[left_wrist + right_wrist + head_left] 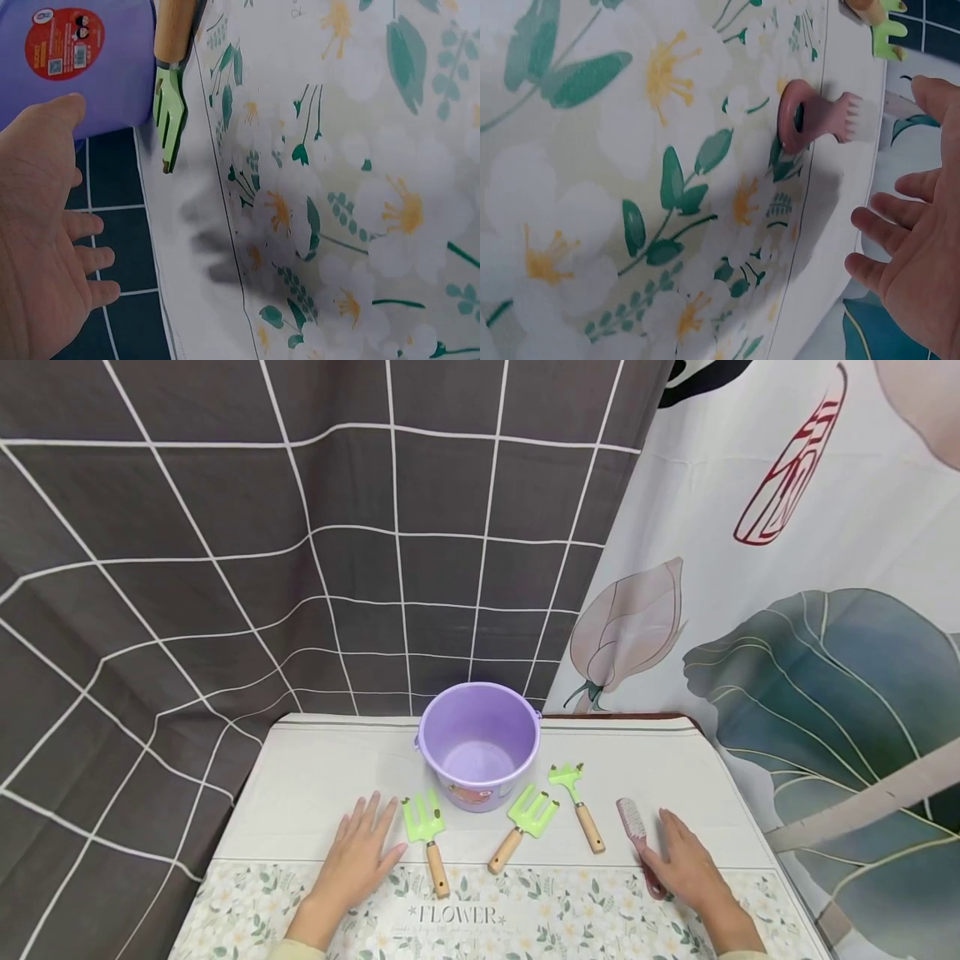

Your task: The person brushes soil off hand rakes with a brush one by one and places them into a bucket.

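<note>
My left hand (358, 853) is held with fingers extended beside a green hand fork (436, 866) with a wooden handle, holding nothing. In the left wrist view, the fingers of that hand (37, 210) hang above the table. My right hand (690, 870) is close to a pink brush (634, 823) with pale bristles; its fingers are loosely extended around nothing. The right wrist view shows a gap between this hand (922, 225) and the brush (799, 116). A second green fork (507, 850) and a small green rake (589, 828) lie between the hands.
Behind the tools stands a purple bucket (480, 739) with a red label. The table (322, 760) bears a white and flower-print cover. A dark grid curtain (225, 527) hangs behind and left, a printed white curtain (720, 577) at right, with a pale pole (862, 802) in front.
</note>
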Demonstrator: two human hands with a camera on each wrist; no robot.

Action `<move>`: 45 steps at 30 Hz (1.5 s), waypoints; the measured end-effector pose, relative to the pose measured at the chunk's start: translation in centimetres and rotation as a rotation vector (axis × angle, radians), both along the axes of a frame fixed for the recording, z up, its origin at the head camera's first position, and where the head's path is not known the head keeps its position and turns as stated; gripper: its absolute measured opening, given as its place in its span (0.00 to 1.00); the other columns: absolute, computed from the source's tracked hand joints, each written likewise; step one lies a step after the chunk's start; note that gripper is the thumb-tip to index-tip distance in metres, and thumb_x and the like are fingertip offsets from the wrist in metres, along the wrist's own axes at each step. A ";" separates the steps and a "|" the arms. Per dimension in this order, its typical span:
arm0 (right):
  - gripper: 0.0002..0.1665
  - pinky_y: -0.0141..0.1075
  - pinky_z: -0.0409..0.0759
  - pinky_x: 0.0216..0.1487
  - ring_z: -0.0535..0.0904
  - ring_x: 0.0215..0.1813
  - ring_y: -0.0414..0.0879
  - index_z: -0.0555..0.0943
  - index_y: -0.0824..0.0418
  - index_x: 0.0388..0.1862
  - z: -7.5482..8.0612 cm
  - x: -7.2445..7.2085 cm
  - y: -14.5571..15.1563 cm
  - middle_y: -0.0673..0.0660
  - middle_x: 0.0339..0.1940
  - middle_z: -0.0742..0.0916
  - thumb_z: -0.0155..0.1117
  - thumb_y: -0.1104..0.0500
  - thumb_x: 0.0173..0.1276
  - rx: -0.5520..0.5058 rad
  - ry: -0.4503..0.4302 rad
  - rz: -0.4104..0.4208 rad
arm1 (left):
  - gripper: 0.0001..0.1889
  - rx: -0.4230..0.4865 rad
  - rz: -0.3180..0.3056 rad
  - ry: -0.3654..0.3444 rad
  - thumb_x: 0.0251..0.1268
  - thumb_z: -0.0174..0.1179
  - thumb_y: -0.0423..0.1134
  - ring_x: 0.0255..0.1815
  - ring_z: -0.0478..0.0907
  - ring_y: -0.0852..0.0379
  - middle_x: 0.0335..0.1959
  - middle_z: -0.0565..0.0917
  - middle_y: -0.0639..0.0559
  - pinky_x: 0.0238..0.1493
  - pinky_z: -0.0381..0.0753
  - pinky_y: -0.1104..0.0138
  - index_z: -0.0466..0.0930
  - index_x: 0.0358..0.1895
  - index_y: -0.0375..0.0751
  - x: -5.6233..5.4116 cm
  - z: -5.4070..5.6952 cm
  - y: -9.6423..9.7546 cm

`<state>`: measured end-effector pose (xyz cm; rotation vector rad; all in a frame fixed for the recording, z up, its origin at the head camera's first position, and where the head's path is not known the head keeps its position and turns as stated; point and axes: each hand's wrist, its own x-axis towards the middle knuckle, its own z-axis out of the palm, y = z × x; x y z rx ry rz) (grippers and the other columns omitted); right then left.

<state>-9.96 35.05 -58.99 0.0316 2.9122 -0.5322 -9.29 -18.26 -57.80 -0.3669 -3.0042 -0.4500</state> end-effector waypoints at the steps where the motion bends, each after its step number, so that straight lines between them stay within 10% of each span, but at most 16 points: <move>1: 0.56 0.69 0.62 0.75 0.58 0.75 0.79 0.52 0.79 0.78 -0.1 0.0 -0.1 0.82 0.77 0.61 0.54 0.34 0.77 -0.001 -0.003 -0.002 | 0.38 0.000 -0.005 -0.003 0.74 0.60 0.55 0.80 0.58 0.29 0.80 0.60 0.33 0.77 0.60 0.34 0.61 0.81 0.44 0.1 0.0 0.1; 23: 0.40 0.65 0.74 0.68 0.73 0.60 0.71 0.69 0.82 0.65 -1.0 -0.7 -2.5 0.79 0.57 0.75 0.66 0.49 0.72 0.040 -0.031 -0.160 | 0.36 -0.005 -0.112 0.077 0.73 0.61 0.56 0.78 0.61 0.31 0.78 0.65 0.34 0.75 0.65 0.34 0.66 0.77 0.42 0.8 -0.3 3.0; 38: 0.29 0.59 0.82 0.56 0.80 0.47 0.62 0.73 0.80 0.55 -0.9 -1.5 -2.8 0.72 0.43 0.79 0.66 0.54 0.72 0.029 -0.099 -0.210 | 0.35 0.004 -0.128 0.005 0.75 0.58 0.56 0.79 0.60 0.31 0.79 0.64 0.34 0.77 0.63 0.36 0.65 0.78 0.42 0.9 0.1 4.0; 45: 0.22 0.41 0.85 0.34 0.80 0.35 0.51 0.75 0.78 0.48 -0.7 -1.5 -2.9 0.66 0.35 0.81 0.59 0.55 0.76 -0.017 -0.150 -0.245 | 0.33 0.024 -0.123 0.019 0.74 0.59 0.55 0.76 0.66 0.31 0.73 0.72 0.33 0.76 0.67 0.38 0.70 0.74 0.39 1.0 -0.2 4.4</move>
